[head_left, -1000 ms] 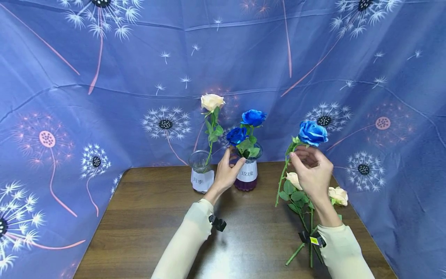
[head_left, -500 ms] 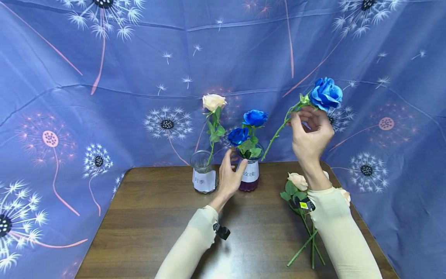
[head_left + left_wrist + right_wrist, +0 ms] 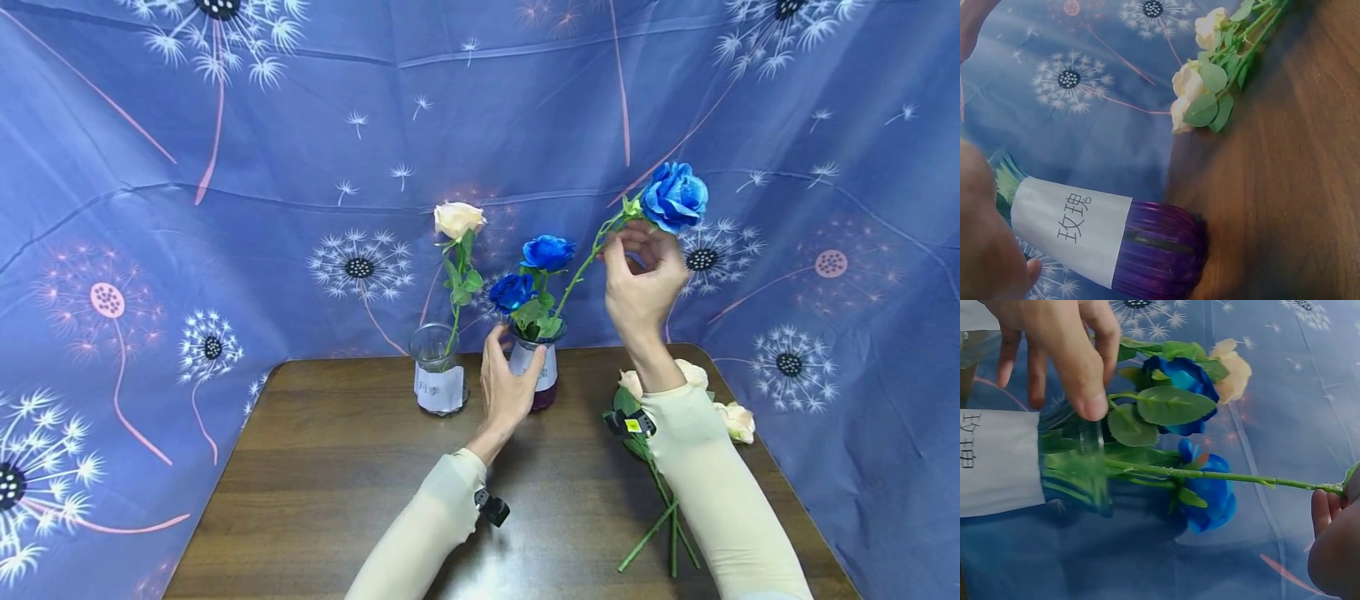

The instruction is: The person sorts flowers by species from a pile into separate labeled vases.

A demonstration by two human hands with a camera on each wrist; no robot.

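pinching blue rose (image 3: 674, 197) stem – r hand (image 3: 641, 292) just below bloom

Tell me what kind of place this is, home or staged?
Probably a staged recording setup: a dandelion-print blue cloth screens off the wooden table, and two paper-labelled vases, clear vase and purple vase, sort the flowers.

Purple vase (image 3: 542, 375): my left hand (image 3: 507, 385) covers its left half and part of the label in the head view
Cream roses on the table (image 3: 738, 421): my right sleeve (image 3: 701, 475) hides most of the stems
Held blue rose (image 3: 675, 195): bloom out of frame in the right wrist view
My left hand in the left wrist view: only a blurred edge at the near left
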